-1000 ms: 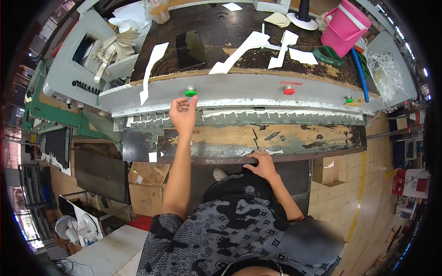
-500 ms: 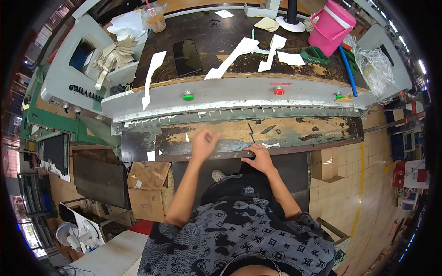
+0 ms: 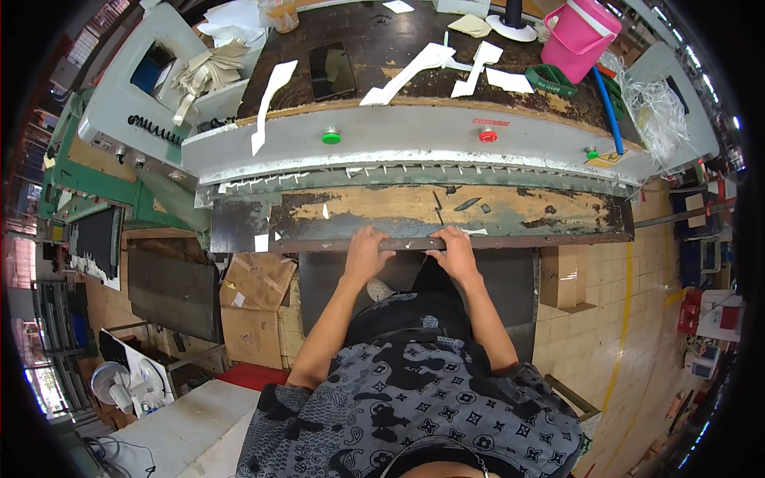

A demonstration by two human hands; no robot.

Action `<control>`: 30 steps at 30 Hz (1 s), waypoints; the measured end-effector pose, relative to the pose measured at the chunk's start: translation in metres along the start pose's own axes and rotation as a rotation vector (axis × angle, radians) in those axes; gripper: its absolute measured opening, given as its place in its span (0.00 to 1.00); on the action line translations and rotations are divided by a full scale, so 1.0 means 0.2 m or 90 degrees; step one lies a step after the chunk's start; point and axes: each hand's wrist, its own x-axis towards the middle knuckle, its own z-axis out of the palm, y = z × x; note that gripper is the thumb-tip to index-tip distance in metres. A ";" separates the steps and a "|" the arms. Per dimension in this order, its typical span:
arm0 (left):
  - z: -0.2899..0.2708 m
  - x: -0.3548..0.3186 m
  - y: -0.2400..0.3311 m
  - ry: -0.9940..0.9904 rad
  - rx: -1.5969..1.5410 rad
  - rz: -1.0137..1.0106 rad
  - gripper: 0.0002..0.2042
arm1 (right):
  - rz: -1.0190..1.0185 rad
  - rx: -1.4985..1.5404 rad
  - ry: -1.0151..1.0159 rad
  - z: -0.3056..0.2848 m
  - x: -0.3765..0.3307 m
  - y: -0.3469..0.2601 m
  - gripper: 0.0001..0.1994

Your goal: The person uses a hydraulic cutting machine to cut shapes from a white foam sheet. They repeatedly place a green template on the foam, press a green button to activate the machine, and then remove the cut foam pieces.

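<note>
A long worn wooden board (image 3: 366, 205), with peeling dark paint, lies along the front of a grey machine. My left hand (image 3: 367, 253) is closed on the board's front edge, fingers on top and thumb beneath. A short way to its right, my right hand (image 3: 454, 252) grips the same edge in a like manner. The thumbs point toward each other. On the board lie a thin dark rod (image 3: 437, 207), a dark leaf-shaped piece (image 3: 467, 205) and small white scraps (image 3: 261, 243).
Above the board run a green button (image 3: 331, 136) and a red button (image 3: 488, 135). White cut pieces (image 3: 409, 74), a phone (image 3: 332, 71), a pink bucket (image 3: 579, 41) and a green tray (image 3: 551, 80) rest on the dark top. Cardboard boxes (image 3: 253, 291) stand below left.
My left hand has come down from above the board onto its front edge. My right hand stays on that edge. The view has shifted, so the machine sits higher in the picture.
</note>
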 end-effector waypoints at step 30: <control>-0.12 0.73 0.24 -0.104 -0.109 0.121 0.15 | 0.043 0.058 0.164 0.09 0.31 0.57 0.10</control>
